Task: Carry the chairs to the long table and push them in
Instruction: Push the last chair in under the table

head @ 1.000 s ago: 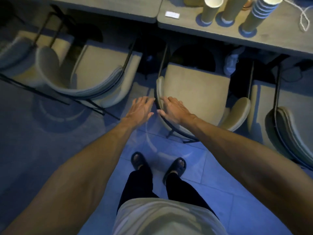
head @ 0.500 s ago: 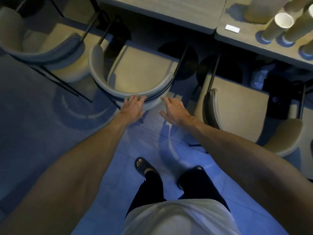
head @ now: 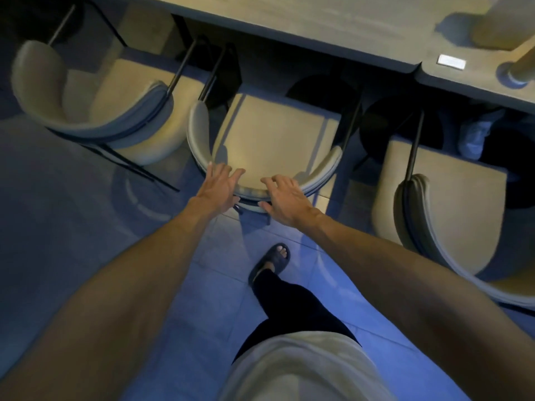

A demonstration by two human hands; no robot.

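A beige chair with a curved backrest (head: 275,131) stands in front of me, its seat partly under the long table (head: 318,21). My left hand (head: 217,188) lies on the left part of the backrest with fingers spread. On the backrest's middle is my right hand (head: 286,198), fingers bent over the top edge and thumb below it, not closed. A second like chair (head: 115,111) stands to the left, turned at an angle. A third chair (head: 451,204) sits to the right, also turned.
Black metal chair legs stick out near the table edge. A paper tube (head: 521,62) and a small white card (head: 451,60) are on the table at the top right. My sandalled foot (head: 275,259) is on the tiled floor behind the chair.
I have turned left, from the right chair to the middle one. Both hands have moved forward and now touch its backrest.
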